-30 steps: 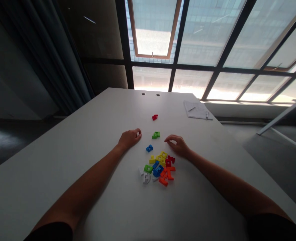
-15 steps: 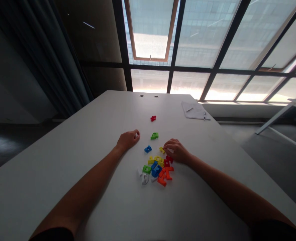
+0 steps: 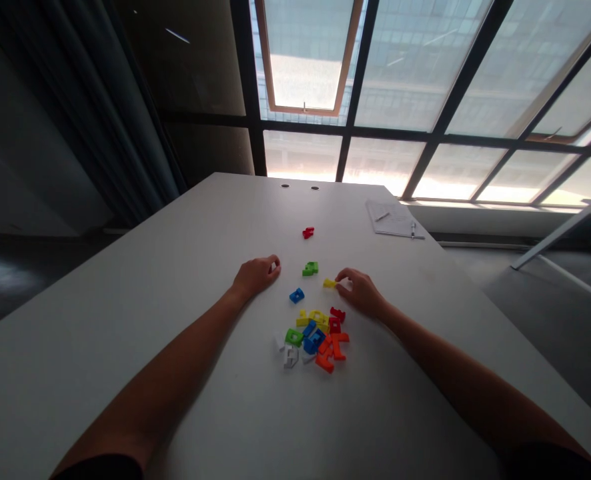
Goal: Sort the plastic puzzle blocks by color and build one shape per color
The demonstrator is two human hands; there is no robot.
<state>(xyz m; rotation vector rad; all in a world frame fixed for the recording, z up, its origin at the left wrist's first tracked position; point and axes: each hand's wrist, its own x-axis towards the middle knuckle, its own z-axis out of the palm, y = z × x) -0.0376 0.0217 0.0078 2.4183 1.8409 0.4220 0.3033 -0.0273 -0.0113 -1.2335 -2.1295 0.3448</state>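
Observation:
My right hand point(image 3: 359, 291) pinches one end of a small yellow plastic block point(image 3: 329, 283) between thumb and fingertips, beyond the pile. My left hand point(image 3: 258, 274) rests on the white table, its fingers curled in and nothing visible in them. Between the hands lie a green block point(image 3: 310, 269) and a blue block point(image 3: 297, 295), with a red block point(image 3: 308, 233) farther off. Nearer to me, a pile holds notched yellow blocks point(image 3: 302, 318), dark red blocks point(image 3: 337, 314), orange blocks point(image 3: 339, 346), blue blocks point(image 3: 314, 341), a green block point(image 3: 294, 337) and white blocks point(image 3: 290, 357).
The white table point(image 3: 215, 413) stretches toward the windows. Papers point(image 3: 394, 219) with pens on them lie at its far right. Two round holes sit near the far edge. A dark curtain point(image 3: 75, 100) hangs at left; another table point(image 3: 565, 233) stands at right.
My right hand has moved slightly away from me and to the right, off the pile, carrying the yellow block, which has turned. My left hand stays in place. The view has shifted slightly.

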